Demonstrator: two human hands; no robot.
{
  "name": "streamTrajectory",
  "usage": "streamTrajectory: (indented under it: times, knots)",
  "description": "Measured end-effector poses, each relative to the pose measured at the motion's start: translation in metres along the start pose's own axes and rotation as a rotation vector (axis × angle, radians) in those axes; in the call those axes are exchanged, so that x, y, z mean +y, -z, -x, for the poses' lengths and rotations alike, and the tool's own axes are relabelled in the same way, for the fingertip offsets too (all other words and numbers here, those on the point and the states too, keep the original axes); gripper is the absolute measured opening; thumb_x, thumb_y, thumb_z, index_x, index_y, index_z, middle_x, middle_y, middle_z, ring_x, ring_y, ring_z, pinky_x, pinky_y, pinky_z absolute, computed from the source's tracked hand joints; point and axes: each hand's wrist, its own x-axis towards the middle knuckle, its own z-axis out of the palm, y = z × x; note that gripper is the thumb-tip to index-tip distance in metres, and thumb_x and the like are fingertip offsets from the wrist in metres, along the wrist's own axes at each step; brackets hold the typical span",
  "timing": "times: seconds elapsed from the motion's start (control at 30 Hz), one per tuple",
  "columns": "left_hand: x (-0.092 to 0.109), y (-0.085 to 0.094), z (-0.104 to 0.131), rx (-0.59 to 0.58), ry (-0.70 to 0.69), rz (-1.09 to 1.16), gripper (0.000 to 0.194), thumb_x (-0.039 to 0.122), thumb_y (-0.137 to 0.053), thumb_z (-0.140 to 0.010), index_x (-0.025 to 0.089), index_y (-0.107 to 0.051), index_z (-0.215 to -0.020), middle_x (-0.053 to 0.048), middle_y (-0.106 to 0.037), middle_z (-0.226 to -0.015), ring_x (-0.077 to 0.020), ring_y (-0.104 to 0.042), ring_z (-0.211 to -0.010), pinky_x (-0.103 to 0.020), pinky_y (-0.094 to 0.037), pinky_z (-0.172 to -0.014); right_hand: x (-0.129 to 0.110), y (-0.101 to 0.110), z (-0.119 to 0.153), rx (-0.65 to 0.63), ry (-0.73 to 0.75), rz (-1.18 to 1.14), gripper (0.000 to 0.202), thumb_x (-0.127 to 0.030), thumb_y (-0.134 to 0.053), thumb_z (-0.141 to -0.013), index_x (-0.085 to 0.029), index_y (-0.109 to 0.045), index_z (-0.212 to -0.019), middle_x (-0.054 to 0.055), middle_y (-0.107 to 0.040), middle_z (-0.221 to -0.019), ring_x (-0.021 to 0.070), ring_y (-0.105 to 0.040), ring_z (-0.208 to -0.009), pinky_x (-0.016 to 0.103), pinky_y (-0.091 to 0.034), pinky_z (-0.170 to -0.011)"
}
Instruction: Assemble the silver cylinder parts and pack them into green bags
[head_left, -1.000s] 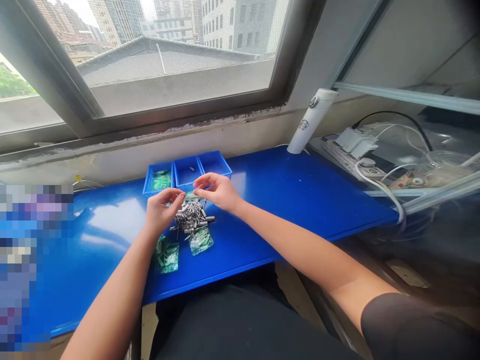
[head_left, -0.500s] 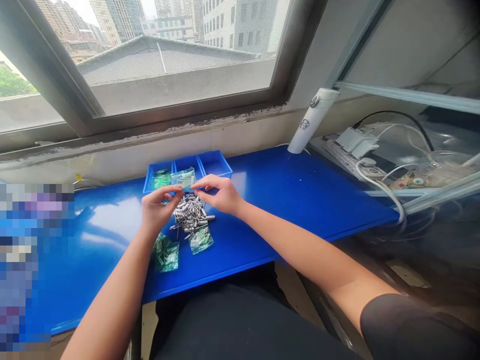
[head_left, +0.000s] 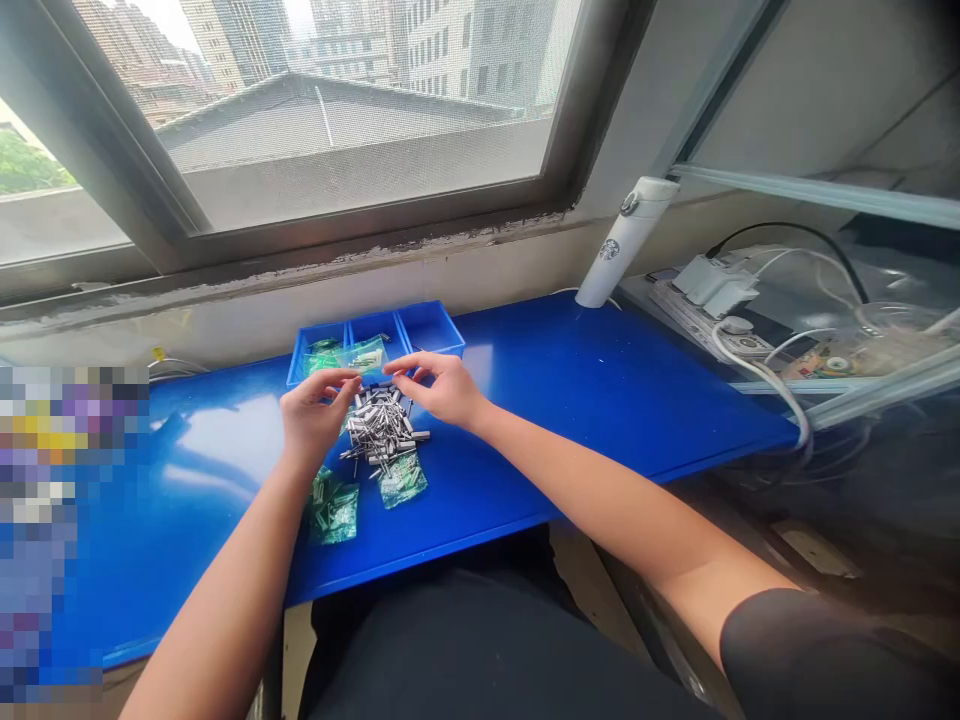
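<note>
Between my two hands a small clear greenish bag [head_left: 366,358] with pale pieces inside hangs over the front of the blue divided tray [head_left: 427,330]. My left hand [head_left: 319,410] pinches its left edge with thumb and fingers. At the bag's right edge, my right hand [head_left: 442,388] has its thumb and index finger closed on it. Just below the hands lies a pile of silvery metal pins [head_left: 382,428]. One green bag [head_left: 403,480] touches the pile's near side, and more green bags [head_left: 335,510] lie beside my left forearm. Another green bag sits in the tray's left compartment.
A white bottle [head_left: 624,245] stands at the back of the blue table [head_left: 600,400]. A power strip [head_left: 686,310] with plugs and cables lies to the right by a metal frame. A pixelated area covers the far left.
The bag between my hands has shifted slightly left and is spread wider. My left fingers have moved a little left, while my right hand is almost unmoved.
</note>
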Motion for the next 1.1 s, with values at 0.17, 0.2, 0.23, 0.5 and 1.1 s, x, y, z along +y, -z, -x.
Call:
streamTrajectory:
  times: [0.17, 0.2, 0.23, 0.5, 1.1]
  knots:
    - [0.003, 0.0, 0.0, 0.012, 0.005, -0.021, 0.017, 0.035, -0.073, -0.083, 0.02, -0.076, -0.09, -0.004, -0.077, -0.081, -0.0158, -0.072, -0.068, -0.027, -0.056, -0.059, 0.0, 0.0, 0.001, -0.007, 0.003, 0.008, 0.024, -0.032, -0.065, -0.085, -0.021, -0.079, -0.1, 0.008, -0.076, -0.106, 0.0174, -0.068, -0.081, 0.034, -0.058, -0.071]
    - [0.004, 0.0, 0.0, 0.012, 0.005, -0.026, 0.017, 0.035, -0.073, -0.083, 0.02, -0.075, -0.09, -0.004, -0.077, -0.08, -0.0154, -0.072, -0.066, -0.027, -0.055, -0.058, 0.0, 0.0, 0.001, -0.005, 0.0, 0.008, 0.024, -0.032, -0.065, -0.084, -0.021, -0.079, -0.1, 0.008, -0.076, -0.106, 0.0174, -0.068, -0.081, 0.034, -0.058, -0.071]
    - [0.004, 0.0, 0.0, 0.012, 0.005, -0.033, 0.018, 0.036, -0.073, -0.083, 0.02, -0.075, -0.09, -0.003, -0.077, -0.08, -0.0149, -0.071, -0.065, -0.026, -0.055, -0.057, 0.001, 0.0, 0.001, -0.002, -0.003, 0.009, 0.024, -0.032, -0.066, -0.084, -0.021, -0.079, -0.101, 0.008, -0.076, -0.106, 0.0173, -0.068, -0.081, 0.034, -0.058, -0.071]
    - [0.006, -0.001, 0.0, 0.08, 0.033, -0.059, 0.02, 0.037, -0.073, -0.083, 0.02, -0.074, -0.095, -0.002, -0.076, -0.082, -0.0123, -0.068, -0.058, -0.024, -0.053, -0.055, 0.0, 0.0, 0.0, -0.003, -0.012, -0.007, 0.024, -0.031, -0.065, -0.085, -0.021, -0.078, -0.102, 0.008, -0.076, -0.108, 0.0187, -0.069, -0.088, 0.033, -0.057, -0.07]
    - [0.004, 0.015, -0.014, 0.655, -0.017, -0.058, 0.027, 0.038, -0.071, -0.084, 0.019, -0.066, -0.101, -0.002, -0.071, -0.092, -0.0125, -0.066, -0.062, -0.028, -0.056, -0.056, 0.011, 0.0, -0.003, -0.02, -0.053, 0.046, 0.021, -0.026, -0.061, -0.086, -0.017, -0.077, -0.095, 0.007, -0.078, -0.093, 0.0152, -0.07, -0.077, 0.026, -0.054, -0.063]
